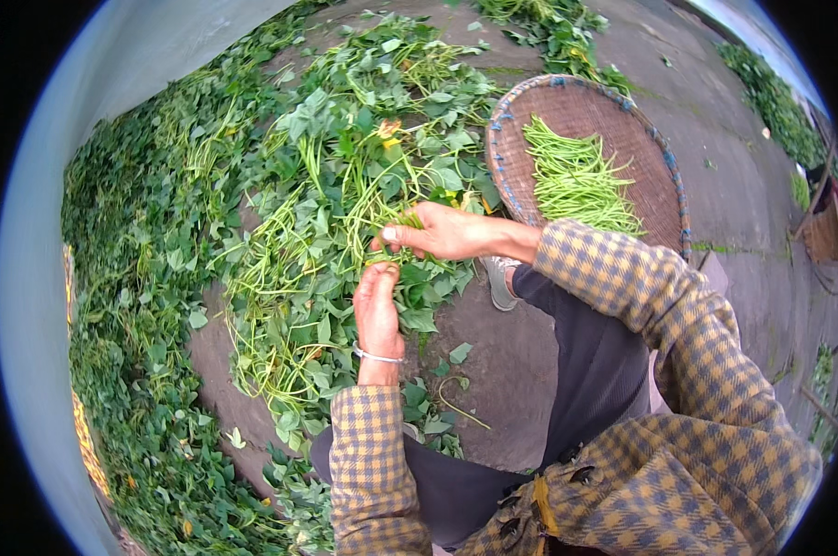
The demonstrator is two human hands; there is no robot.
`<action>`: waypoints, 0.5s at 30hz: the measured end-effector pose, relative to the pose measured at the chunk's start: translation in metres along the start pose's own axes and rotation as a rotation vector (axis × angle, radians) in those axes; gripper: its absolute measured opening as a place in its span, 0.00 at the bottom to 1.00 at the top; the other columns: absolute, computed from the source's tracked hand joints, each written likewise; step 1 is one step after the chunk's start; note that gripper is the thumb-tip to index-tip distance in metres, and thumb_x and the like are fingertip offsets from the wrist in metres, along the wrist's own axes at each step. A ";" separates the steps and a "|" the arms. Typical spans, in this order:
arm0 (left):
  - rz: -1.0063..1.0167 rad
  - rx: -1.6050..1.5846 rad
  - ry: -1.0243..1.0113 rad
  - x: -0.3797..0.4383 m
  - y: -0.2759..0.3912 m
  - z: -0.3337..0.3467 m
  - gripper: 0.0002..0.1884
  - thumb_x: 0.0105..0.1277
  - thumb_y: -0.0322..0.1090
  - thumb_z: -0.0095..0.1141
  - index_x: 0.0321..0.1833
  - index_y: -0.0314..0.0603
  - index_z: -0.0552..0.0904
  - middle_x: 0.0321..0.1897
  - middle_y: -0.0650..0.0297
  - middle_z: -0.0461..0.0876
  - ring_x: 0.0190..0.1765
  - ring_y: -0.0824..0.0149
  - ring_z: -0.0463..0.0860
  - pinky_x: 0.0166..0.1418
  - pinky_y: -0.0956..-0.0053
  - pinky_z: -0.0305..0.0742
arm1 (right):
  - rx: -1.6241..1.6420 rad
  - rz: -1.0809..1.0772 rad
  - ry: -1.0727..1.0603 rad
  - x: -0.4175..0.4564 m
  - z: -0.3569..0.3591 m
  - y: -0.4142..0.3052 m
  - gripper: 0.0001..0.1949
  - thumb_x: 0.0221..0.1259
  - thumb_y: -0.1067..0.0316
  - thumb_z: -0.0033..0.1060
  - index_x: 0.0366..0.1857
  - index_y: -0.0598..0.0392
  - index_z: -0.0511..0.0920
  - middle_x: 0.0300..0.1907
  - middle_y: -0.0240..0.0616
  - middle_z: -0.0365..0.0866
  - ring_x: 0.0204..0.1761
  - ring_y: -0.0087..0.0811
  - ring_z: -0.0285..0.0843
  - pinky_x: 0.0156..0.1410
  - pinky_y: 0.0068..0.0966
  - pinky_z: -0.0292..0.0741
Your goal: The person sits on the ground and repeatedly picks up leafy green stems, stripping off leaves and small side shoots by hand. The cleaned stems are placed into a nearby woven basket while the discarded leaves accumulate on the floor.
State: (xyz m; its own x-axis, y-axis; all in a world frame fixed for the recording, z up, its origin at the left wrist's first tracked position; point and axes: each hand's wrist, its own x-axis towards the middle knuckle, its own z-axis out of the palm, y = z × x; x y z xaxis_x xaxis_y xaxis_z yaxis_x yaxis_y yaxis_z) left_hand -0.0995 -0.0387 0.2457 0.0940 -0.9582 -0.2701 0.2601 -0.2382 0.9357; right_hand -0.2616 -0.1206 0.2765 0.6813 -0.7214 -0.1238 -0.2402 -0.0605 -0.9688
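Note:
My right hand (441, 232) is closed around several short green stems, which stick out on both sides of the fist. Just below it, my left hand (378, 306), with a silver bangle at the wrist, pinches the end of a green stem (382, 258) between thumb and finger. The fingertips of the two hands are close together over a heap of leafy green vines (307, 229). To the right, a round woven bamboo tray (648, 181) with blue ties on its rim bears a pile of trimmed green stems (578, 177), laid roughly side by side.
More leafy vines (141, 278) cover the ground along the left side, beside a pale wall (33, 278). A shoe (500, 283) stands near the tray's lower left edge. Loose leaves and a curled stem (464, 411) lie on the concrete between the legs. Another leafy heap (773, 97) is at upper right.

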 end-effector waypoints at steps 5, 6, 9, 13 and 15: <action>-0.026 0.005 -0.036 -0.011 0.011 -0.007 0.04 0.63 0.31 0.51 0.37 0.41 0.78 0.34 0.71 0.76 0.40 0.75 0.73 0.52 0.78 0.67 | 0.111 -0.044 0.114 0.015 0.032 0.005 0.17 0.73 0.54 0.42 0.32 0.55 0.76 0.28 0.26 0.74 0.29 0.17 0.65 0.37 0.18 0.67; -0.012 0.015 -0.029 -0.013 0.015 -0.011 0.04 0.63 0.32 0.51 0.37 0.41 0.78 0.33 0.71 0.76 0.39 0.74 0.74 0.51 0.77 0.68 | 0.142 -0.013 0.059 0.018 0.034 -0.001 0.18 0.72 0.50 0.43 0.31 0.54 0.74 0.25 0.25 0.72 0.29 0.19 0.66 0.34 0.19 0.66; -0.218 -0.268 0.081 -0.011 -0.010 -0.048 0.05 0.62 0.31 0.49 0.36 0.40 0.78 0.30 0.70 0.74 0.38 0.75 0.72 0.47 0.81 0.66 | 0.337 0.122 0.232 0.035 0.047 -0.012 0.21 0.70 0.44 0.43 0.30 0.53 0.74 0.27 0.27 0.73 0.31 0.21 0.69 0.32 0.21 0.66; -0.354 -0.131 0.245 -0.050 -0.054 -0.061 0.04 0.64 0.33 0.51 0.33 0.44 0.78 0.29 0.71 0.74 0.33 0.75 0.72 0.44 0.82 0.67 | -0.056 0.163 0.467 0.041 -0.056 0.027 0.27 0.69 0.45 0.45 0.56 0.62 0.70 0.45 0.42 0.79 0.45 0.35 0.76 0.48 0.34 0.77; -0.407 0.089 0.173 -0.078 -0.046 -0.056 0.07 0.67 0.37 0.54 0.32 0.45 0.79 0.28 0.75 0.74 0.32 0.78 0.70 0.41 0.83 0.64 | -0.581 0.058 0.477 0.003 -0.103 0.074 0.17 0.72 0.57 0.43 0.47 0.62 0.74 0.31 0.43 0.77 0.32 0.35 0.74 0.38 0.36 0.73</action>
State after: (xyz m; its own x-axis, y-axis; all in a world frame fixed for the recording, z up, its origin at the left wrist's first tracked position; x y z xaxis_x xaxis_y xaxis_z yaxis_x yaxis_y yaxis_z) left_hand -0.0644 0.0557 0.2112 0.1623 -0.7452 -0.6468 0.2258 -0.6100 0.7595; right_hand -0.3482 -0.1983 0.2265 0.3146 -0.9471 0.0630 -0.6828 -0.2719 -0.6782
